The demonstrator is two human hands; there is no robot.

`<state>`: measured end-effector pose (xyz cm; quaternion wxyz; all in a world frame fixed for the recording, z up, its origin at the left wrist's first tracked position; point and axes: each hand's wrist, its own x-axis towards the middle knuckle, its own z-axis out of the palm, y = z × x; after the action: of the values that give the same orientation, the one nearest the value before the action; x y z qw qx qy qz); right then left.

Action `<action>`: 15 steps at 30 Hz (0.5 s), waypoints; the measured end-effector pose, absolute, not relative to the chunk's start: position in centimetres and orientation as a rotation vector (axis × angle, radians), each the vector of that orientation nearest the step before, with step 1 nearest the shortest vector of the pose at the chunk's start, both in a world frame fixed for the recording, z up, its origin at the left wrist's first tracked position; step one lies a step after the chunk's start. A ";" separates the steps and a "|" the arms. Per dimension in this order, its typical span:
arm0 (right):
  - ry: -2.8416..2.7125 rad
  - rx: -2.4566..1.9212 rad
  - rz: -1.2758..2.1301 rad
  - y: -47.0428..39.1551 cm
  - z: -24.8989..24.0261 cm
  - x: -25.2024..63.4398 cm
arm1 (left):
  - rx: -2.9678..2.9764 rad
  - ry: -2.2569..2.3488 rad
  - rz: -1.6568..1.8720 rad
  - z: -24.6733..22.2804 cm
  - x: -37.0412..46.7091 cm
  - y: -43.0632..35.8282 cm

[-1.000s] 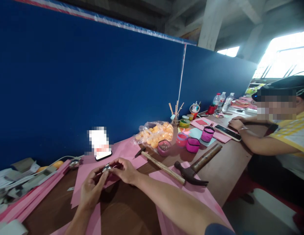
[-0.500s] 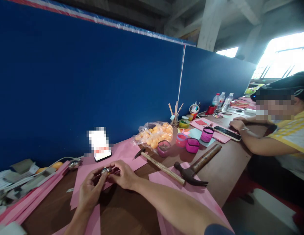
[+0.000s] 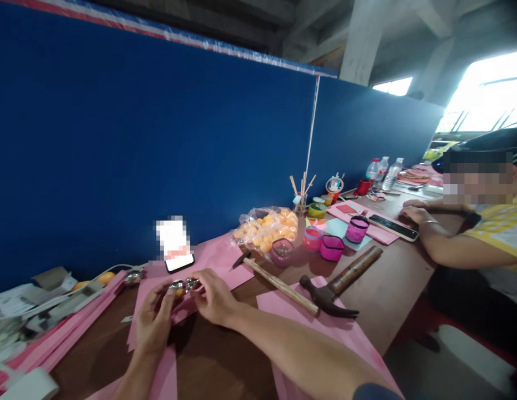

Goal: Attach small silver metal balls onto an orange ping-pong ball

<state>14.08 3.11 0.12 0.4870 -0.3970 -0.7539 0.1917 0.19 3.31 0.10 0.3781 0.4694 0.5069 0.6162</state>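
Observation:
My left hand (image 3: 152, 316) holds a shiny rounded metal piece (image 3: 178, 287) with a yellowish underside between thumb and fingers. Pinched in my right hand (image 3: 214, 297) is a smaller shiny metal piece (image 3: 192, 284), close beside the first; whether the two touch is unclear. Both hands are above pink paper (image 3: 217, 251) on the brown table. Behind them a phone (image 3: 180, 262) with a lit, blurred screen leans near the blue partition. To the right lie a thin-handled hammer (image 3: 279, 284) and a claw hammer (image 3: 331, 291).
A bag of orange balls (image 3: 269, 229) lies behind a pink container (image 3: 282, 251). Magenta containers (image 3: 332, 248), tape rolls (image 3: 317, 210) and bottles (image 3: 392, 173) stand farther right. A person (image 3: 450, 239) sits at the right. Pink strips (image 3: 81, 319) and another metal piece (image 3: 134, 278) are left.
The small metal piece in my right hand now shows apart to the right of the rounded one, and my fingers have shifted. The whole view has moved slightly.

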 end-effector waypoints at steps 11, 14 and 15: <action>-1.936 -1.777 0.013 3.7 2.0 17.3 | 0.856 1.107 1.858 -0.4 -0.4 3.8; -1.953 -1.776 -0.033 3.7 2.1 17.5 | 0.812 1.060 1.853 -0.5 -0.6 4.0; -1.951 -1.759 -0.033 3.7 2.2 17.5 | 0.805 1.040 1.838 -0.5 -0.7 4.1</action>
<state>17.48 3.71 2.24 0.2547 -0.6474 -0.7182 -0.0123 -0.66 4.10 -0.52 0.4268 0.3220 0.4161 0.7355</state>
